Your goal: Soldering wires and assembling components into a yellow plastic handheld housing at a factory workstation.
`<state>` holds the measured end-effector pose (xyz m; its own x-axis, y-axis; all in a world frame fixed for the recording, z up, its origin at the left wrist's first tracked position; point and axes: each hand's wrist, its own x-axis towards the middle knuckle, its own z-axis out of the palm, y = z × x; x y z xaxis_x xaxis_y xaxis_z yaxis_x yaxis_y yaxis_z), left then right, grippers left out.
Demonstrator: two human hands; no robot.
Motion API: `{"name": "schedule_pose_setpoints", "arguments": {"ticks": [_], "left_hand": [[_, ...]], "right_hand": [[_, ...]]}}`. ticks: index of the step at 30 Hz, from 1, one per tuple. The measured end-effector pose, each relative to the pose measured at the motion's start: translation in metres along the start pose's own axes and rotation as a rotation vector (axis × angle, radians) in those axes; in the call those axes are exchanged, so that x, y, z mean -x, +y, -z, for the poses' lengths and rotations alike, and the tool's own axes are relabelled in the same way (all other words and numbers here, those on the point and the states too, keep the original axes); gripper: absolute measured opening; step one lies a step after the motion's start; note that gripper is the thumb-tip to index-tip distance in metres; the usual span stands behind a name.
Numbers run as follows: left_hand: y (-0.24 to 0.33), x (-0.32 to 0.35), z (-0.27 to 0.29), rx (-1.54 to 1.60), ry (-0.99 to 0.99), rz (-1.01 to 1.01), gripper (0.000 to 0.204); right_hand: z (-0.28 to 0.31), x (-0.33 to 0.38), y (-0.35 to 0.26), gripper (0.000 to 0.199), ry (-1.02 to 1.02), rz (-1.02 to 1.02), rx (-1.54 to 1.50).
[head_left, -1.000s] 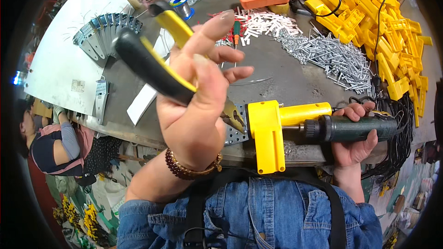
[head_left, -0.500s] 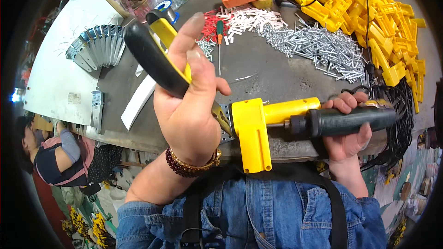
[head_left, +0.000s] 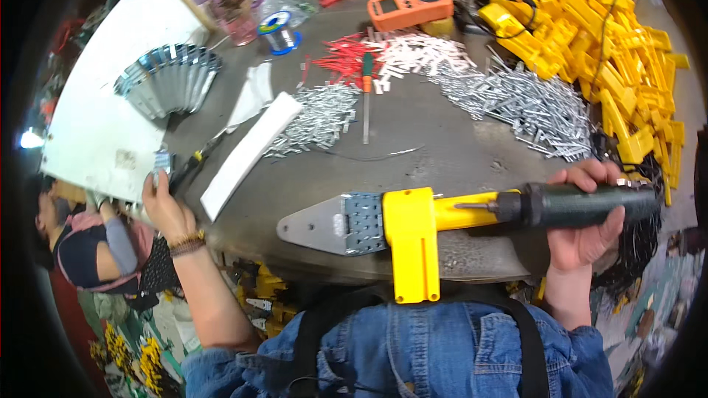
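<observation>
While the yellow plastic housing (head_left: 414, 250) with its perforated metal plate (head_left: 363, 222) lies at the bench's (head_left: 442, 125) near edge, left of the right hand (head_left: 581, 243) wrapped around a green electric screwdriver (head_left: 582, 205), its bit (head_left: 476, 206) seems best kept aligned; the left hand (head_left: 171, 210) meets a small metal strip (head_left: 161, 160), its pinch unclear.

A scuffed dark-grey flat worktable (head_left: 457, 151) spans the scene, with a smooth white flat panel (head_left: 81, 140) at left; a small bluish-white light (head_left: 31, 138) glows at the left edge, and pale, green-patched floor (head_left: 623, 332) shows near right
</observation>
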<state>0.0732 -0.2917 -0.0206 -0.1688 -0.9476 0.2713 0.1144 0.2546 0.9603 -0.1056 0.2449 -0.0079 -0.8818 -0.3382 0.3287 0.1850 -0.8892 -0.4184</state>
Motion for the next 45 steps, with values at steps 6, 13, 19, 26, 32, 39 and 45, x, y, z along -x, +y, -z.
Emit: {"name": "schedule_pose_setpoints", "arguments": {"ticks": [6, 13, 19, 26, 32, 39, 45], "left_hand": [[0.072, 0.156, -0.091, -0.451, -1.107, -0.553, 0.053], [0.073, 0.183, -0.126, -0.272, -1.468, -0.674, 0.071], [0.069, 0.18, -0.128, -0.235, -1.501, -0.551, 0.071], [0.066, 0.178, -0.129, -0.208, -1.491, -0.562, 0.071], [0.067, 0.178, -0.133, -0.136, -1.531, -0.565, 0.071], [0.064, 0.176, -0.138, -0.095, -1.552, -0.549, 0.069], [0.059, 0.17, -0.136, -0.027, -1.613, -0.514, 0.067]], "right_hand": [[-0.004, -0.014, 0.009, 0.049, 0.098, -0.004, 0.106], [-0.002, -0.016, 0.009, 0.049, 0.084, -0.054, 0.104], [0.0, -0.02, 0.001, 0.052, 0.006, -0.046, 0.072], [-0.003, -0.024, 0.011, 0.05, 0.024, -0.094, 0.109], [0.0, -0.026, 0.017, 0.041, 0.041, -0.118, 0.049], [0.003, -0.028, 0.02, 0.041, 0.11, -0.145, -0.043], [0.006, -0.033, 0.017, 0.043, 0.098, -0.177, -0.044]]}}
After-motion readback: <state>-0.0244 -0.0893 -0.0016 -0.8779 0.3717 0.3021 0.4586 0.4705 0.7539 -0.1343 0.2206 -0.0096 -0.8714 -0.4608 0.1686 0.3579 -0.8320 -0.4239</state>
